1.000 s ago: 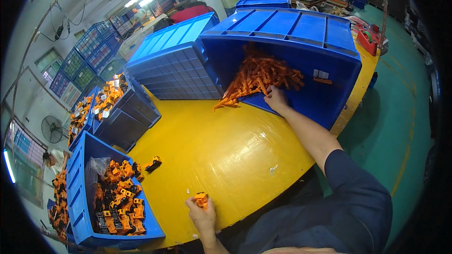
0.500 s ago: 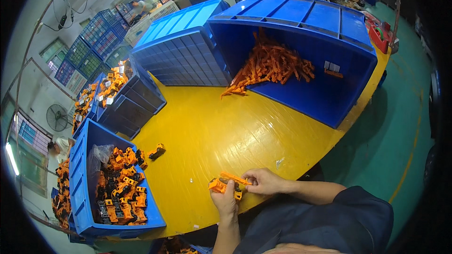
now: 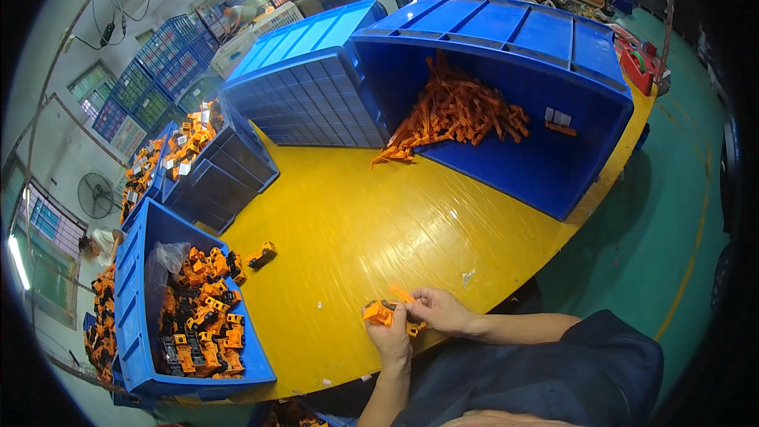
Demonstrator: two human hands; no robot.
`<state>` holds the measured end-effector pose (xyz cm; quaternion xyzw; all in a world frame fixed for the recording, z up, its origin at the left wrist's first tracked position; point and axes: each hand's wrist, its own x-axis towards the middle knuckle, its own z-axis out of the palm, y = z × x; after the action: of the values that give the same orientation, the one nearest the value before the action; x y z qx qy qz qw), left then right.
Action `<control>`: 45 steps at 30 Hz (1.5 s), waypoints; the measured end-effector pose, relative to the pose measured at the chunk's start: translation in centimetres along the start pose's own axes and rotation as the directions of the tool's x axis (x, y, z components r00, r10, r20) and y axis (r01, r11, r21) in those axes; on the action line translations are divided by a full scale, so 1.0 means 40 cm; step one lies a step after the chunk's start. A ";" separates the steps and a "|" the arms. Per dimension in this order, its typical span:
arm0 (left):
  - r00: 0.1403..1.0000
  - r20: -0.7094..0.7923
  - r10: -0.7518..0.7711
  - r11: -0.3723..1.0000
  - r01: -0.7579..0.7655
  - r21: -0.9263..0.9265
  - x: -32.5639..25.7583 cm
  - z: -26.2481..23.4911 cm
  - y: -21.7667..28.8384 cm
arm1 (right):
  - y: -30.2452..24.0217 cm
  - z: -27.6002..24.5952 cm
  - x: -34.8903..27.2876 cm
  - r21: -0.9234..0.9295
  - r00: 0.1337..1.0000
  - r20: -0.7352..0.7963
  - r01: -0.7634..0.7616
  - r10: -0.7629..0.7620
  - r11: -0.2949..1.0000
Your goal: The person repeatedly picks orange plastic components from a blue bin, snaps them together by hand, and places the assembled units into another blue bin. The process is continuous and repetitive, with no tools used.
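My left hand (image 3: 390, 340) is closed around an orange and black toy truck (image 3: 379, 314), just over the table's near edge. Beside it, my right hand (image 3: 443, 312) pinches a slim orange toy arm (image 3: 402, 294) against the top of the truck. The fingers of both hands almost meet, so the spot where arm and truck touch is hidden. One more toy truck (image 3: 262, 255) lies alone on the yellow table (image 3: 348, 213), near a blue bin (image 3: 136, 300) filled with similar trucks and a clear plastic bag.
A large blue bin (image 3: 490, 20) lies on its side at the far right, orange arms (image 3: 466, 107) spilling from it. Beside it stands a lighter blue bin (image 3: 308, 95). More truck-filled bins (image 3: 225, 178) line the left. A person (image 3: 103, 245) is at the far left.
Both hands have shifted slightly, the left one rightward. The orange arm, earlier lying across above the truck, is now tilted differently and more covered by my fingers.
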<state>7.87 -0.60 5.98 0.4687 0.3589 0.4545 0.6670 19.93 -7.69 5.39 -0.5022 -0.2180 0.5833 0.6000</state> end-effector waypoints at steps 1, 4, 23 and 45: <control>1.000 -0.013 0.009 1.000 -0.009 0.006 -0.001 0.006 -0.004 | 0.001 0.006 -0.002 0.120 0.999 -0.030 -0.018 0.022 0.993; 0.999 0.023 0.031 0.999 -0.031 0.020 0.007 0.004 -0.007 | -0.001 0.004 -0.004 -0.018 0.997 -0.068 0.021 -0.022 1.000; 0.950 0.312 0.015 0.998 0.007 -0.069 0.009 -0.011 0.014 | -0.027 -0.016 -0.032 0.074 0.996 0.070 0.046 -0.052 0.996; 0.901 0.305 -0.309 0.815 0.416 -0.403 0.061 -0.037 0.078 | -0.141 -0.032 -0.049 -0.692 0.896 -0.087 0.260 -0.435 0.673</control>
<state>6.48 2.61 8.39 0.2688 0.2463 0.3338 0.8693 23.30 -8.90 10.35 -0.6987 -0.4275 0.2743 0.5038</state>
